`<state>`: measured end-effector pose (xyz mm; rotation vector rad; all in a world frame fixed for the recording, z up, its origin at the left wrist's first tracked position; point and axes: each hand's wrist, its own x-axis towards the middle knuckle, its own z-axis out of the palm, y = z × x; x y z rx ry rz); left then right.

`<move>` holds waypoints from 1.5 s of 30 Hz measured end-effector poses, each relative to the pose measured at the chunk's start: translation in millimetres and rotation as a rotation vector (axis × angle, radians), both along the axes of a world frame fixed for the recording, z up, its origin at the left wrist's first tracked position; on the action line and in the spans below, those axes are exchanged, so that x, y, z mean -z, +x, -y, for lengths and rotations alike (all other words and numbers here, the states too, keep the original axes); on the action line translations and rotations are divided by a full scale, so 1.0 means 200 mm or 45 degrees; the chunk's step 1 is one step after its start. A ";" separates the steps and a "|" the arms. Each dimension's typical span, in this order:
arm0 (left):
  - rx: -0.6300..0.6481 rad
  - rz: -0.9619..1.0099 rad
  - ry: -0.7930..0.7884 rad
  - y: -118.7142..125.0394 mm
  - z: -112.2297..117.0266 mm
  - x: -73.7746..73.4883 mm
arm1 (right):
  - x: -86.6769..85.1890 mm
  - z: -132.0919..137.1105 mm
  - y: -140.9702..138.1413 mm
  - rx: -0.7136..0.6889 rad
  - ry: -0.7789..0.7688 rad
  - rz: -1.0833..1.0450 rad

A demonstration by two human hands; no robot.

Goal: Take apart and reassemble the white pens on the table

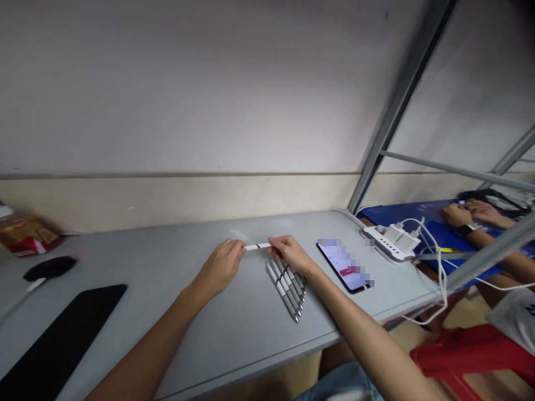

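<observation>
Between my two hands a white pen (pixel 258 246) with a dark band near its middle is held level above the grey table (pixel 200 334). My left hand (pixel 223 264) pinches its left end, and the fingers of my right hand (pixel 290 252) are closed on its right end. Just below my right hand lies a row of several white and grey pens (pixel 284 287), side by side with silver tips towards me. My right hand and wrist hide part of that row.
Right of the pens lies a lit phone (pixel 343 266), then a white power strip (pixel 388 243) with plugs and loose cables. A black mat (pixel 67 340), a dark round object (pixel 50 268) and a red-yellow package (pixel 27 234) are at left. Another person's hands (pixel 472 214) work over a blue table beyond the metal post (pixel 401 106).
</observation>
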<state>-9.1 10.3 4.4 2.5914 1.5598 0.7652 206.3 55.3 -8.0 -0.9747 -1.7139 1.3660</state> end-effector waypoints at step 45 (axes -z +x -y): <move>0.038 0.200 -0.164 -0.02 -0.02 0.09 | 0.00 -0.01 0.03 0.056 0.599 0.268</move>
